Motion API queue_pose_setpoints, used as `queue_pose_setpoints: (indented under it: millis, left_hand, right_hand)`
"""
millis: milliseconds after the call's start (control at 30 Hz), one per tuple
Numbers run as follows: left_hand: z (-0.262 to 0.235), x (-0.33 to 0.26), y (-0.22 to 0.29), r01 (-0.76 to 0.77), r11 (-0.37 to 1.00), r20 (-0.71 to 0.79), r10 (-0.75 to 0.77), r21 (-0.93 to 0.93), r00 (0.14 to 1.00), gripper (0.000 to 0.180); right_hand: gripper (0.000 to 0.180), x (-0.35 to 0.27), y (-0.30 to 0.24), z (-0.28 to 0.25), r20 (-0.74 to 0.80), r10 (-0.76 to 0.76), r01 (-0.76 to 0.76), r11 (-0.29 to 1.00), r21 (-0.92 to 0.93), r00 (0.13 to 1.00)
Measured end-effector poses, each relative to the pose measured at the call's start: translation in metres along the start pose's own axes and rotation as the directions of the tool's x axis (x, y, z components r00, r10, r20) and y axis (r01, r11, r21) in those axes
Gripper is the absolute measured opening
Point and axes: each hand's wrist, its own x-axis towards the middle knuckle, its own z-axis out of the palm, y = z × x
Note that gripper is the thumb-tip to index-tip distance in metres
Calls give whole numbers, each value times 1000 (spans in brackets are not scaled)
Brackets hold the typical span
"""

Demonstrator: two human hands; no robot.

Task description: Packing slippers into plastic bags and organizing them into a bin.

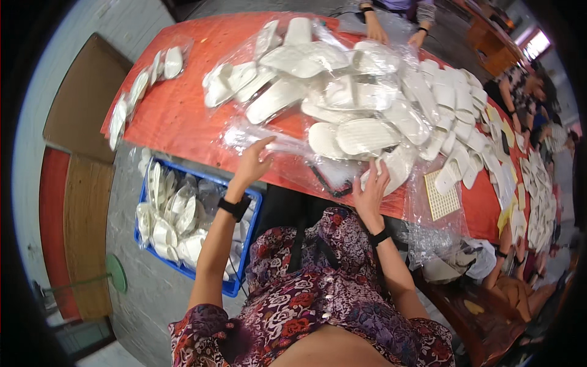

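Observation:
My left hand point(252, 164) is at the table's near edge with its fingers stretched out and apart, nothing in them. Just beyond its fingertips lies a crumpled clear plastic bag point(238, 137). My right hand point(371, 188) rests with spread fingers against a white slipper point(400, 168) at the near edge of the pile. Two more white slippers, one with a ribbed sole point(367, 136), lie just beyond that hand. Between my hands, clear plastic film point(336, 174) covers part of a dark-edged thing that I cannot make out.
White slippers, many bagged, heap across the red table point(189, 110). A blue crate point(235, 287) of bagged slippers stands on the floor at left. A yellowish perforated pad point(443, 194) lies at right. Opposite, another person's hands point(378, 32) touch plastic; other people sit along the right.

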Motion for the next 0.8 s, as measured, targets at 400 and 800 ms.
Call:
queue_pose_setpoints:
  millis: [400, 800]
  left_hand:
    - [-103, -325, -162, 972, 230, -559, -801, 43, 214, 121]
    - [-97, -248, -207, 879, 268, -641, -606, 394, 472, 81]
  right_hand:
    - [47, 32, 17, 48, 181, -170, 227, 902, -368, 969]
    - [47, 7, 39, 34, 171, -147, 199, 918, -342, 974]
